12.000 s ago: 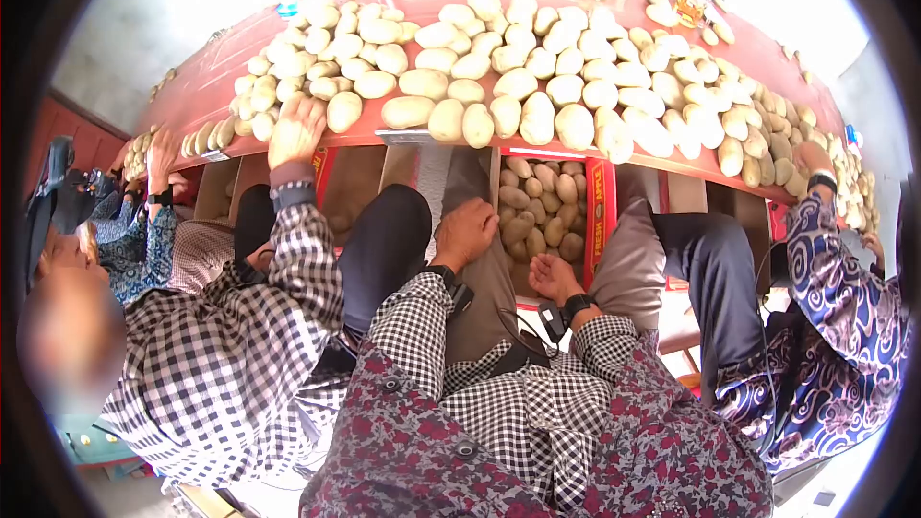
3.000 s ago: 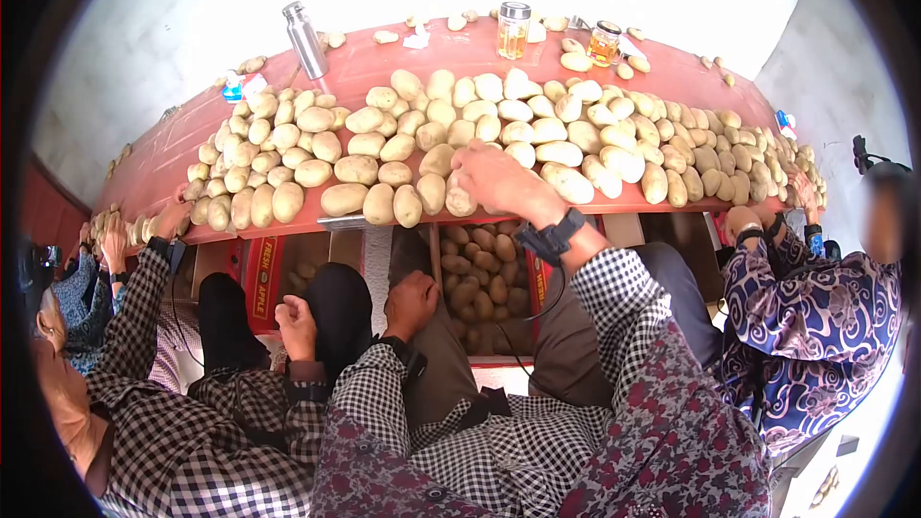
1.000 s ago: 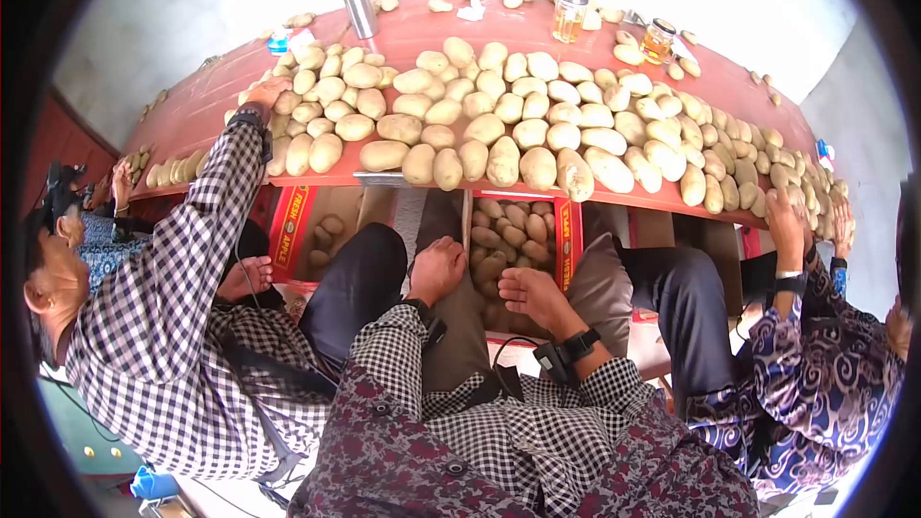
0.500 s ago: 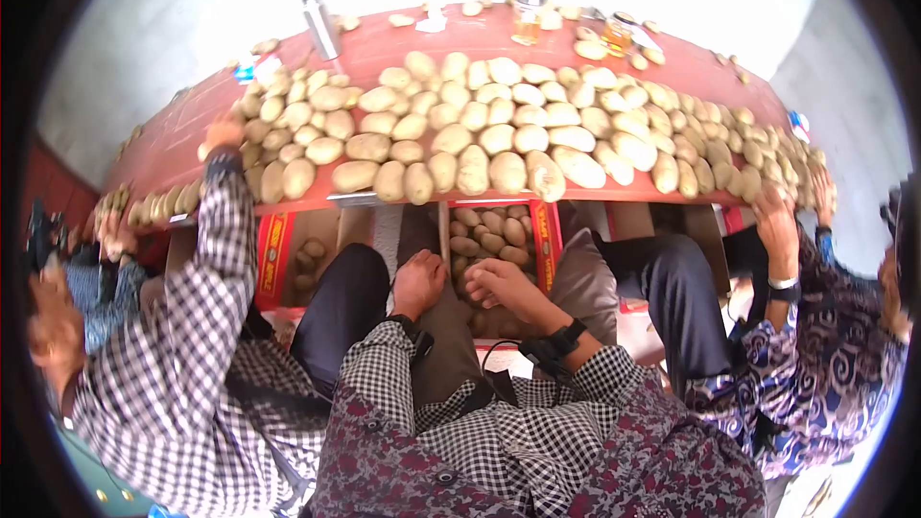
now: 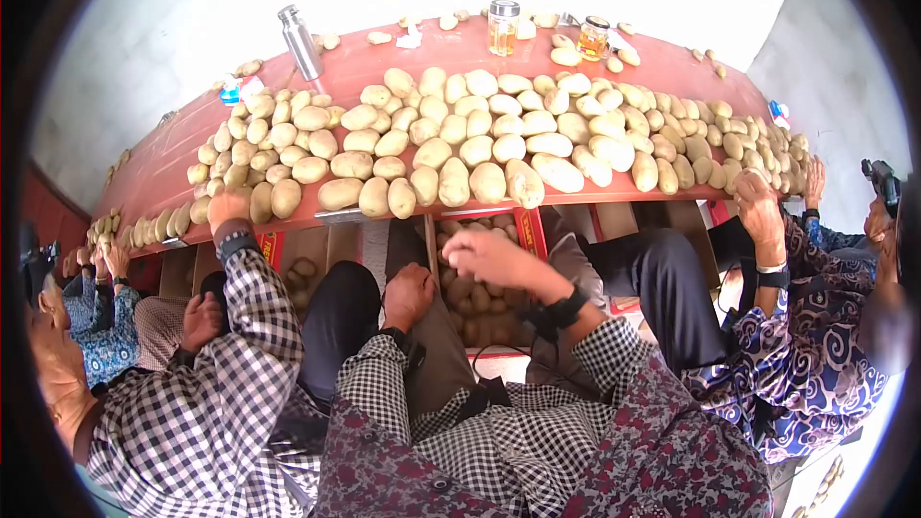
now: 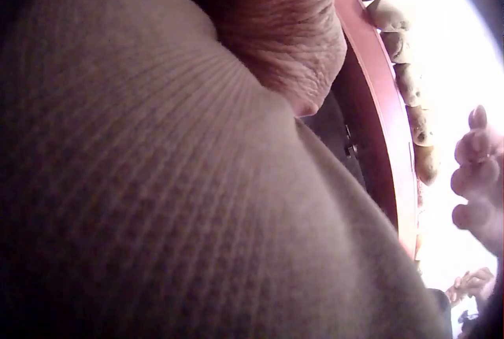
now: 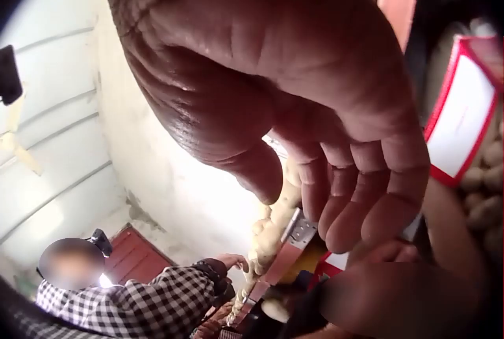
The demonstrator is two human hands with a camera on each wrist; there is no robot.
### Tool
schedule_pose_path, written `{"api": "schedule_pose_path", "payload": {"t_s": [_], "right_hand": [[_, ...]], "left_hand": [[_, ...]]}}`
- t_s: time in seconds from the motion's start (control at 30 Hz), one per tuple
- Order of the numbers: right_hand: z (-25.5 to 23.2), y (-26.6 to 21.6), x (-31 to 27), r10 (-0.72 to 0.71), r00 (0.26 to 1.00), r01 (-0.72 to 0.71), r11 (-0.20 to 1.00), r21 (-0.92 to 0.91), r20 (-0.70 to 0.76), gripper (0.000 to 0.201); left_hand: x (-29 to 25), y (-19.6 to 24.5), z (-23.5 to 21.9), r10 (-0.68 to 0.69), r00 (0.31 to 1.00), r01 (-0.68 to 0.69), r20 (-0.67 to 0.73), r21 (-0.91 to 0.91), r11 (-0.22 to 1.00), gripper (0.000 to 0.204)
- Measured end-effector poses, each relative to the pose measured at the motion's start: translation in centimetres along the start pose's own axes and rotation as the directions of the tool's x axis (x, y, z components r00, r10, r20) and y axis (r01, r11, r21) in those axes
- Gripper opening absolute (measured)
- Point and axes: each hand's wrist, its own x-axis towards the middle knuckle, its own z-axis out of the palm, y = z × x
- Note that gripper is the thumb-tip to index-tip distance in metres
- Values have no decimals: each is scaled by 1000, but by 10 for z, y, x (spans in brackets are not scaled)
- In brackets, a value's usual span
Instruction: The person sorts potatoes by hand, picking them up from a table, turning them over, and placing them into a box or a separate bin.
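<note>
Take your right hand as the centre of the clock, with 12 straight ahead of you. That hand hangs palm down, over the carton as the head camera sees it. Its fingers are relaxed and gently bent, the thumb stands apart from them, and it holds nothing; the loose curve would suit something rounded.

Your left hand, at 8 o'clock, rests on your thigh, probably just for support. Its fingers look loosely bent and you have nothing visible in it, though the left wrist view hides most of them.

The loose potatoes cover the near part of the surface, running from about 10 round to 2 o'clock. Along the edge many lie side by side, long ends towards you, perhaps so they prop one another and are less likely to roll off. More potatoes fill part of the carton, which sits between your legs just below that edge, presumably to be within short reach.

The steel bottle, between 10 and 11, and the glass jars, from 12 to 1, stand behind the spread, likely to be out of your elbows' way.
</note>
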Motion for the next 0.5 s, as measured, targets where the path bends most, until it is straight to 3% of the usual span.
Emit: {"api": "schedule_pose_path", "payload": {"t_s": [0.03,0.1,0.17,0.2,0.3,0.37,0.43,0.5], "right_hand": [[-9,-9,7,-21,999,19,998,-53,-43,24],[-31,-10,30,-256,962,214,924,-316,-95,27],[-53,-10,56,-354,926,255,846,-469,-134,27],[-59,-31,52,-296,928,165,871,-463,-225,25],[-94,-24,94,-243,927,91,884,-458,-285,25],[-114,-24,115,-181,918,-52,827,-560,-353,26],[-134,-25,128,-214,910,-67,769,-635,-355,36],[-152,-18,150,-172,895,-196,677,-710,-411,42]], "left_hand": [[0,0,0,0,1000,0,1,-5,1000,15],[-1,-1,-1,1,1000,-1,-5,-12,1000,14],[-2,1,-2,1,1000,-1,-23,-15,1000,11],[-2,2,-3,0,1000,-1,-26,-22,1000,11],[-3,4,-4,-9,1000,8,-27,-37,999,12],[-3,4,-5,-22,1000,21,-13,-37,999,12],[-2,4,-7,-33,999,33,4,-42,999,13],[-2,4,-6,-43,999,43,9,-49,998,14]]}}
